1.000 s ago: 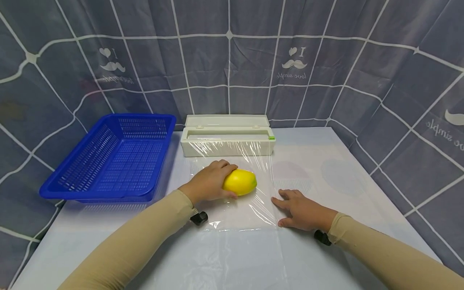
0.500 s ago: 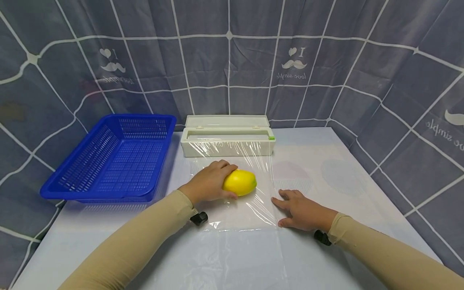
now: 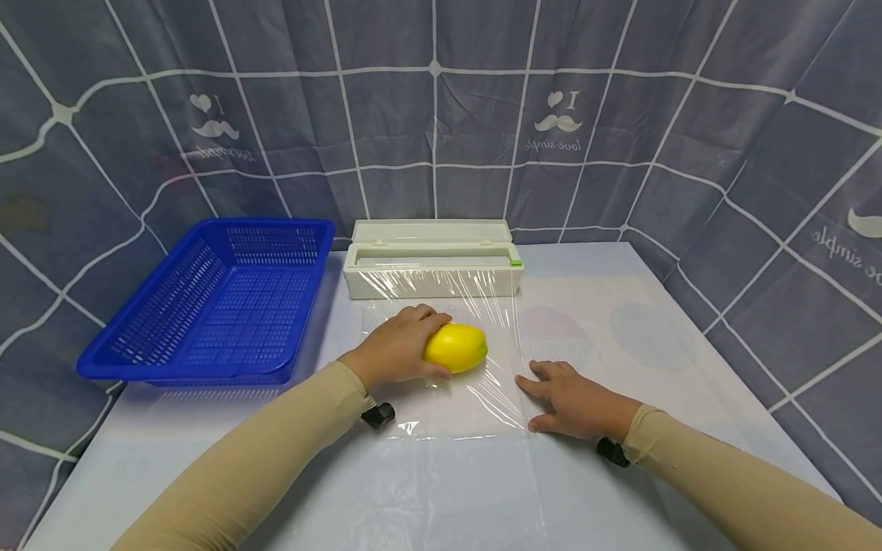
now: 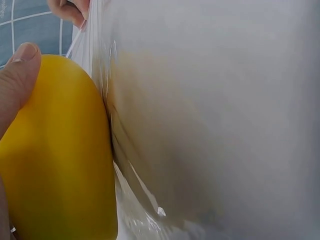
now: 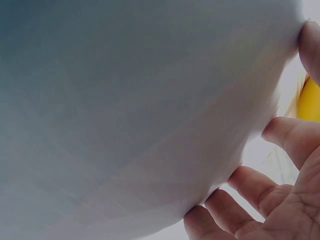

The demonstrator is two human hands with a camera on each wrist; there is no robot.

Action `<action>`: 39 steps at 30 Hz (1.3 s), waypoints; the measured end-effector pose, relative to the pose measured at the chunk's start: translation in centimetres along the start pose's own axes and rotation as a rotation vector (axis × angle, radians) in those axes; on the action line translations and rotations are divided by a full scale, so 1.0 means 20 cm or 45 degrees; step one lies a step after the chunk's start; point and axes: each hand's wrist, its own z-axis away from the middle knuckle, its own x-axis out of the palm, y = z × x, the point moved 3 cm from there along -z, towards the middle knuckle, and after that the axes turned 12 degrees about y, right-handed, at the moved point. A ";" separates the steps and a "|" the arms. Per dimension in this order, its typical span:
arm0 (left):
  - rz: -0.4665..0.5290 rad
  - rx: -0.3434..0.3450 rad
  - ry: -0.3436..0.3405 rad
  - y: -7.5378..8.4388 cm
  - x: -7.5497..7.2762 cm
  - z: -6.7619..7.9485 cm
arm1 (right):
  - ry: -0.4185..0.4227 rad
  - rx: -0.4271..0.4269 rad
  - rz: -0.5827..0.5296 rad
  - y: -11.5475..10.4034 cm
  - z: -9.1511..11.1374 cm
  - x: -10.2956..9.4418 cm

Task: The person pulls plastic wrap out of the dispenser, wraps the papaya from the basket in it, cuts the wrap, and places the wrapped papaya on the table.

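A yellow oval fruit with a greenish tip [image 3: 458, 347] rests on clear cling film [image 3: 475, 405] at mid-table. My left hand [image 3: 400, 348] grips its left end, thumb on the near side and fingers over the top. In the left wrist view the fruit [image 4: 60, 150] sits against the wrinkled film, part of it hidden by the hand. My right hand [image 3: 572, 399] touches the table with spread fingertips at the film's right edge. The right wrist view shows those fingers [image 5: 250, 185] bent a little, their tips on the white surface, holding no object.
Behind the fruit stands a white cling film dispenser [image 3: 434, 285], lid up, with a green slider [image 3: 516, 262] at its right end; the film runs from it toward me. A blue plastic basket [image 3: 298, 337] is at the left. Grey checked curtains [image 3: 482, 115] surround the table's back and sides.
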 end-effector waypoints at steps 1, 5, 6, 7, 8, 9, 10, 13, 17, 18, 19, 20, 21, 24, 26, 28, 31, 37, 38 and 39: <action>-0.003 -0.001 -0.001 0.00 0.00 0.00 | 0.001 -0.001 0.000 0.00 0.00 0.00; -0.010 -0.004 0.006 -0.01 -0.01 0.01 | 0.004 -0.004 -0.002 0.00 0.00 0.00; -0.009 -0.007 0.010 -0.01 -0.01 0.01 | 0.004 -0.005 -0.002 0.00 0.00 0.00; -0.009 -0.009 0.012 -0.01 -0.02 0.02 | 0.004 -0.006 -0.002 0.00 0.00 0.00; -0.007 -0.011 0.015 -0.02 -0.02 0.02 | 0.005 -0.007 -0.002 0.00 0.00 0.00; -0.010 -0.013 0.016 -0.02 -0.03 0.03 | 0.005 -0.008 -0.002 0.00 0.00 0.00; -0.013 -0.014 0.019 -0.03 -0.03 0.03 | 0.005 -0.009 -0.003 0.00 0.00 0.00; -0.032 -0.013 0.031 -0.05 -0.06 0.05 | 0.002 -0.007 -0.005 0.00 0.00 0.01; -0.065 -0.013 0.075 -0.08 -0.11 0.10 | -0.004 -0.004 -0.008 -0.01 0.01 0.00; -0.065 -0.013 0.091 -0.09 -0.13 0.11 | -0.005 -0.004 -0.010 -0.01 0.01 0.00; -0.064 -0.014 0.107 -0.09 -0.15 0.13 | -0.006 -0.003 -0.010 -0.01 0.01 0.00; -0.061 -0.012 0.123 -0.10 -0.17 0.15 | -0.006 -0.003 -0.011 -0.01 0.01 0.00; -0.054 -0.007 0.135 -0.10 -0.18 0.17 | -0.007 -0.001 -0.012 -0.01 0.01 0.00; -0.027 0.010 0.135 -0.12 -0.23 0.23 | -0.009 0.005 -0.014 -0.02 0.00 0.00; -0.015 0.036 0.088 -0.12 -0.26 0.28 | -0.010 0.012 -0.015 -0.02 0.00 0.00; -0.011 0.065 0.005 -0.13 -0.27 0.33 | -0.012 0.020 -0.013 -0.02 0.00 0.00; 0.017 0.091 -0.148 -0.14 -0.28 0.40 | -0.014 0.023 -0.012 -0.02 0.00 -0.01; 0.146 0.031 -0.364 -0.17 -0.27 0.53 | -0.015 0.026 0.000 -0.01 0.00 -0.01; 0.162 0.025 -0.384 -0.18 -0.26 0.54 | -0.015 0.027 0.001 -0.01 0.00 -0.01; 0.174 0.023 -0.400 -0.18 -0.26 0.55 | -0.013 0.023 0.000 -0.01 0.00 -0.01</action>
